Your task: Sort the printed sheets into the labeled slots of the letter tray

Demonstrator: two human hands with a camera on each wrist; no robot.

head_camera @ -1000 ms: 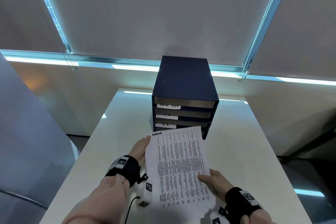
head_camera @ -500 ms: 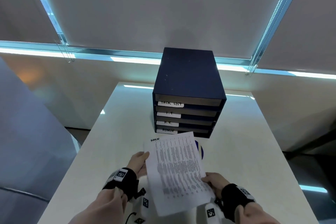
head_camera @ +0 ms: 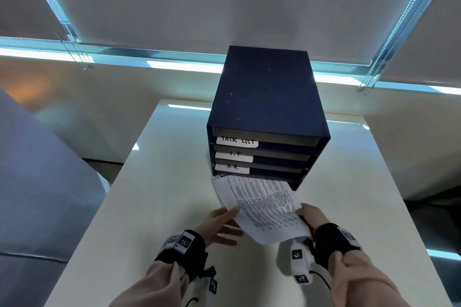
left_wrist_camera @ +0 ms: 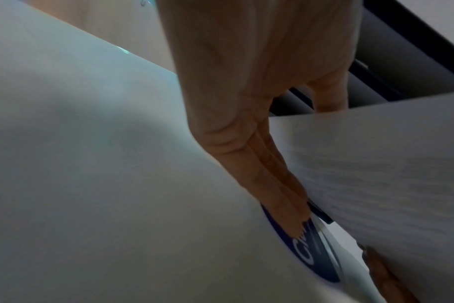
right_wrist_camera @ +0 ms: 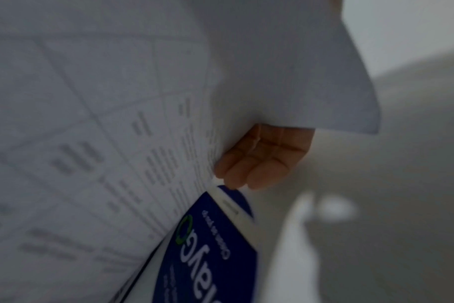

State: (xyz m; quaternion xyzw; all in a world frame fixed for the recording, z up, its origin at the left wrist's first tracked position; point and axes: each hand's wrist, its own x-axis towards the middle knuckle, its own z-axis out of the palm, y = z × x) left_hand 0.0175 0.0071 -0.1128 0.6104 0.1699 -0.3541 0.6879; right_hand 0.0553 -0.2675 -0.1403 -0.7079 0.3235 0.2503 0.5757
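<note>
A dark blue letter tray (head_camera: 267,97) stands at the table's far middle, with slots labelled TASK LIST, I.T and H.R. from the top down. The printed sheet (head_camera: 264,207) lies low and tilted in front of it. Its far edge is at the mouth of the bottom slot and hides that slot's label. My left hand (head_camera: 224,219) holds the sheet's left edge, fingers (left_wrist_camera: 272,184) straight along it. My right hand (head_camera: 309,217) pinches the near right edge, thumb on top and fingers (right_wrist_camera: 257,162) underneath.
A white item with a blue printed logo (left_wrist_camera: 314,258) (right_wrist_camera: 213,246) lies on the white table (head_camera: 162,207) under the sheet, hidden in the head view. Window blinds with bead chains (head_camera: 77,57) hang behind. A grey-blue seat (head_camera: 37,194) stands left of the table.
Both hands carried the sheet forward and down from in front of me to the tray's bottom slot. The sheet's far edge now covers the ADMIN label.
</note>
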